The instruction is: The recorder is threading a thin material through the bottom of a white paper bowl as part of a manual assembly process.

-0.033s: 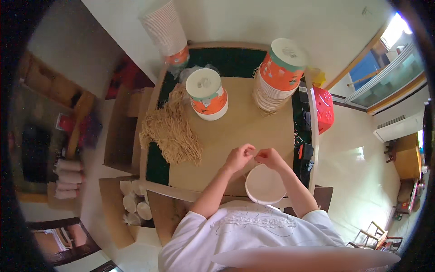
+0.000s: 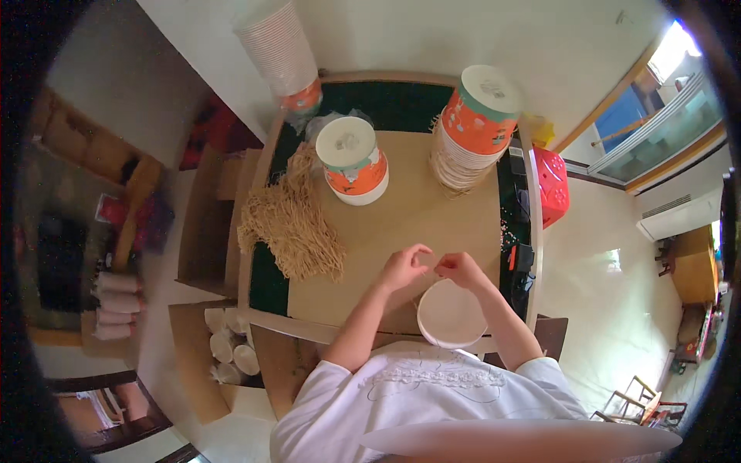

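My left hand (image 2: 407, 267) is over the near part of the table, its index finger curved and held apart from the thumb, with nothing visible between them. Just to its right, my right hand (image 2: 461, 270) has thumb and fingers pinched together; whatever they may hold is too small to make out. Below the right hand, close against my shirt, sits a round white paper bucket (image 2: 452, 314). A heap of tan twisted cords (image 2: 292, 224) lies to the left on the table. Beyond my hands stand upside-down orange and white paper buckets (image 2: 353, 166).
A taller stack of orange paper buckets (image 2: 478, 123) stands at the back right, with tan cords hanging around it. Another tall stack (image 2: 278, 50) leans at the back left. An open carton (image 2: 197, 355) of white tubs stands left of the table; a red stool (image 2: 549, 187) is at right.
My left index finger and thumb have spread farther apart. My right hand and the white bucket stay almost where they were.
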Demonstrator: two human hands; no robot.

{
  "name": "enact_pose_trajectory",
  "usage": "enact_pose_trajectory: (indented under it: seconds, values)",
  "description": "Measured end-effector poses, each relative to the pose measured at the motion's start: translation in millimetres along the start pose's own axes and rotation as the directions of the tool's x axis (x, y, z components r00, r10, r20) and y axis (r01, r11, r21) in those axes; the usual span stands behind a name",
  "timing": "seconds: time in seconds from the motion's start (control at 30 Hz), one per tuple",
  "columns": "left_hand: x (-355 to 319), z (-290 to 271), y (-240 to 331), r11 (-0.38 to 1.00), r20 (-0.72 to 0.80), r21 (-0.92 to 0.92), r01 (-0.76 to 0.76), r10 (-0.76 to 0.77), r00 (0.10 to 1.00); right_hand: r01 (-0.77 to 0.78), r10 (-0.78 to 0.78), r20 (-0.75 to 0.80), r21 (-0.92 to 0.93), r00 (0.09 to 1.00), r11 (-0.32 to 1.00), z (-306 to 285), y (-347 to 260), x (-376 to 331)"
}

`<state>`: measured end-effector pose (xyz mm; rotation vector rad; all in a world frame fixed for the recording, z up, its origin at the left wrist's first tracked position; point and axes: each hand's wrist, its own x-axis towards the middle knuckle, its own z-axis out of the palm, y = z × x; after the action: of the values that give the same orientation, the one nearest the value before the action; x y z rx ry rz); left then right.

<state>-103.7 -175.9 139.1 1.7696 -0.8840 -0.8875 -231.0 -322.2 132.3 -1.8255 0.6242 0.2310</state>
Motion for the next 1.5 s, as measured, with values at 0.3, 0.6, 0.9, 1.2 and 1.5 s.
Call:
enact_pose_trajectory:
  seconds: [0.3,0.6,0.9,1.2,1.5]
  values:
    - [5,-100,-33,0.935,-0.110,-0.195,0.297,-0.322,0.940,0.083,-0.104,-0.160,-0.130,0.982,0.988,11,-13,-31]
    - [-21,40,-24,0.962,0.173,-0.257,0.093,-0.048,0.984,0.096,-0.117,-0.201,-0.111,0.972,0.989,8,-13,-32]
    - [-20,54,-13,0.911,-0.029,-0.389,0.138,-0.162,0.986,0.153,-0.113,-0.223,0.168,0.968,0.974,4,-4,-32]
    - [-18,51,-15,0.957,-0.083,-0.238,0.166,-0.191,0.978,0.115,-0.051,-0.265,0.233,0.963,0.966,-3,-5,-29]
    - [-10,50,-13,0.968,-0.177,-0.246,0.052,-0.098,0.979,0.236,-0.085,-0.382,0.369,0.920,0.899,-6,-3,-15]
